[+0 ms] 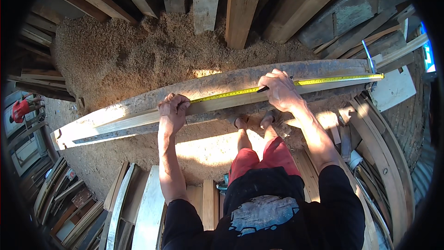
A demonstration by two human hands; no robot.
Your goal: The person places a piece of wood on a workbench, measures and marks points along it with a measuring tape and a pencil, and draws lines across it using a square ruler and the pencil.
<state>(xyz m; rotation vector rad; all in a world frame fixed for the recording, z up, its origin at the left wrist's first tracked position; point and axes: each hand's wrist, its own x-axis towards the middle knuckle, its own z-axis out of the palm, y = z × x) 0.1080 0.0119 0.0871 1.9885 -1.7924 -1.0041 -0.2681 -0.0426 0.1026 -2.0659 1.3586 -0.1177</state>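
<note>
Sawdust (106, 60) lies heaped beside timber planks (243, 11) at the far side. Sunlight (203, 153) (a broad patch) brightens the brown floor (108, 150).

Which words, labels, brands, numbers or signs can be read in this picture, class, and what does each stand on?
None can be read.
Yellow tape measure, along the wooden beam: fine dark markings, too small to read.
Black shirt: a pale printed graphic, with no letters that can be made out.
Planks: no legible text seen.
</note>
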